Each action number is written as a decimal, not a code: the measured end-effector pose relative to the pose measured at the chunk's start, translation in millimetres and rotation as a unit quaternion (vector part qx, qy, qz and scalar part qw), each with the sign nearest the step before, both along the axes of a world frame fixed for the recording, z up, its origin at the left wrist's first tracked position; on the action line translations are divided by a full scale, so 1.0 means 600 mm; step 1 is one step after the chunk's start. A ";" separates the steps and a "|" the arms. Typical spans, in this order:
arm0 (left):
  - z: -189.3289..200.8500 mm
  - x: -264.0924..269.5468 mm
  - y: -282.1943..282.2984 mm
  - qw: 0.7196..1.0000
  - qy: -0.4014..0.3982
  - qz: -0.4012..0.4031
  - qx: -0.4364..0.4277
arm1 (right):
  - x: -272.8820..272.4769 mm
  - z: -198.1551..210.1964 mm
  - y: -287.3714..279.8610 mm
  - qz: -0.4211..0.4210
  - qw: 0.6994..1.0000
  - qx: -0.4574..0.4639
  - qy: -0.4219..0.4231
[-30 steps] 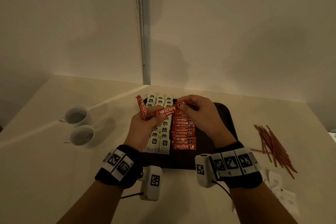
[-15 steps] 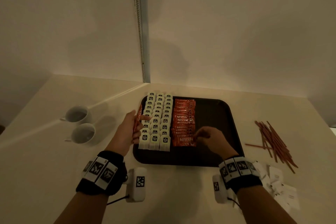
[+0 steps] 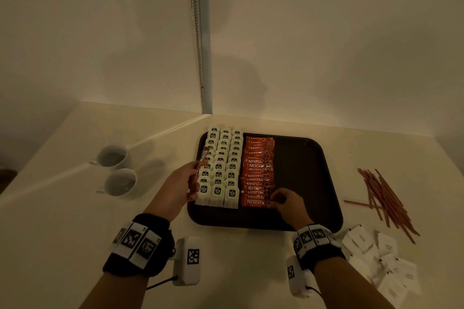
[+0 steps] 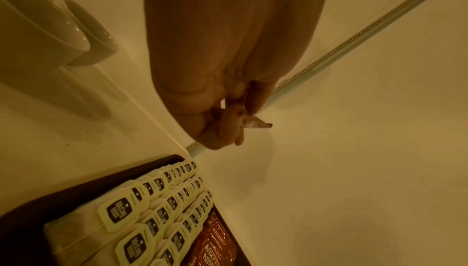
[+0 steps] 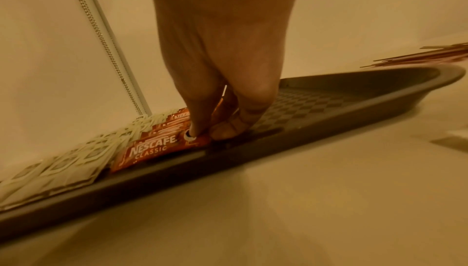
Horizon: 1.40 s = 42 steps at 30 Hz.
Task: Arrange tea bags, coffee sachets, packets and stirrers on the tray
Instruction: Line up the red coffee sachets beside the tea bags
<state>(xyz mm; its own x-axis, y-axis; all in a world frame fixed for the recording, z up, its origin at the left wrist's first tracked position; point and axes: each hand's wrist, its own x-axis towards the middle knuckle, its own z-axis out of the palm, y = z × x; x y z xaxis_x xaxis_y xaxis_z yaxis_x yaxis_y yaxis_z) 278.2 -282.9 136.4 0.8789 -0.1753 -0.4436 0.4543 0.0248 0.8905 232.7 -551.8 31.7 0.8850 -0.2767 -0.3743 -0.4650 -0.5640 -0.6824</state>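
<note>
Right hand [image 3: 288, 204] pinches the nearest sachet [image 5: 154, 150] at its right end (thumb and fingertip curled on it), at 6 o'clock of the sachet column on the tray [image 3: 313, 183]. Left hand [image 3: 178, 188] grips a spare sachet [image 3: 199, 168] at the tray's 9 o'clock edge, beside the tea bags [image 3: 221, 170].

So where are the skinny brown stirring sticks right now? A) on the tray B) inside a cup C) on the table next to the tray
C: the stirrers lie in a loose pile on the table, to the right of the tray and not on it.
</note>
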 end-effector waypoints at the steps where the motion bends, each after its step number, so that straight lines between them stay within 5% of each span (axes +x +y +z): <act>1: 0.000 -0.002 0.001 1.000 -0.011 -0.009 0.000 | 0.000 -0.001 0.001 -0.001 1.000 -0.003 0.000; 12: -0.005 0.002 0.002 0.985 -0.150 0.028 0.076 | 0.002 -0.011 -0.002 -0.012 0.999 -0.027 0.014; 16: 0.014 0.011 -0.004 0.979 -0.190 0.014 0.068 | 0.012 0.038 0.009 -0.033 0.998 -0.019 -0.043; 19: 0.032 0.014 -0.015 0.965 -0.256 -0.018 0.059 | 0.028 0.124 0.050 -0.028 0.980 0.181 -0.081; 22: 0.040 0.010 -0.026 0.954 -0.298 -0.027 0.035 | 0.036 0.202 0.090 0.032 0.919 0.387 -0.070; 29: 0.055 -0.001 -0.035 0.956 -0.290 -0.053 0.001 | 0.034 0.253 0.109 0.044 0.922 0.327 -0.201; 35: 0.068 -0.011 -0.054 0.957 -0.292 0.000 0.006 | 0.021 0.268 0.128 0.080 0.926 0.247 -0.273; 42: 0.074 -0.012 -0.039 0.975 -0.218 -0.032 -0.015 | 0.010 0.278 0.114 0.111 0.942 0.249 -0.195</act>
<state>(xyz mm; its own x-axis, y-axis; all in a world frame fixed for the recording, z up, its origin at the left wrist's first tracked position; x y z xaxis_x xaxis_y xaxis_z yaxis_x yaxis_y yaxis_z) 271.1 -306.2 181.0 0.9699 -0.2422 -0.0238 0.0339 0.0377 0.9987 239.0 -483.5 198.6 0.9975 0.0556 -0.0433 -0.0325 -0.1825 -0.9827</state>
